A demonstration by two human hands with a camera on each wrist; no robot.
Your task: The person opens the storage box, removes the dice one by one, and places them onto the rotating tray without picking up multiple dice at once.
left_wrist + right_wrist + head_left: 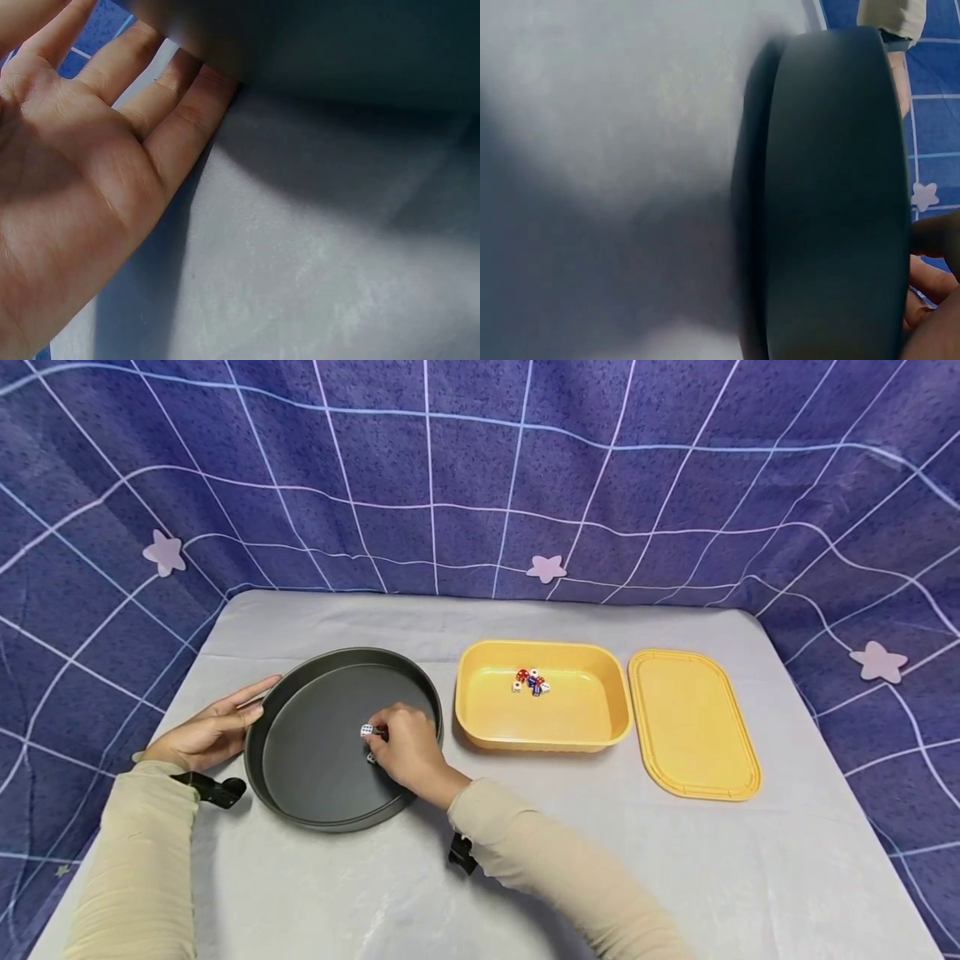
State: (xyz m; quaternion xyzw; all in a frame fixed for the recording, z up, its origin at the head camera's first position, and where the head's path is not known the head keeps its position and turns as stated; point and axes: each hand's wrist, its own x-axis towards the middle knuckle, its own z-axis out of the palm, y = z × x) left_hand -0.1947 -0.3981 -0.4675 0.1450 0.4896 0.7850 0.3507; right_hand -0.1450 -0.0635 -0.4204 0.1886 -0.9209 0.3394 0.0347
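A round dark grey pan [315, 752] stands at the left of the table. My left hand [213, 727] rests against its left side, fingers extended; in the left wrist view those fingers [187, 120] reach the pan's outer wall [345, 52]. Inside the pan, my right hand [408, 747] pinches a white die [367, 730] with dark pips between thumb and fingers. Another white die [371, 758] shows just below the fingertips, partly covered by the hand. The pan's side [832, 195] hides most of the right hand [934, 292] in the right wrist view.
Right of the pan stands a yellow rectangular box [480, 727] holding several red, white and blue dice [532, 681]. A yellow lid [697, 727] lies flat beside it. Behind the table hangs a blue gridded curtain [480, 468] with stars.
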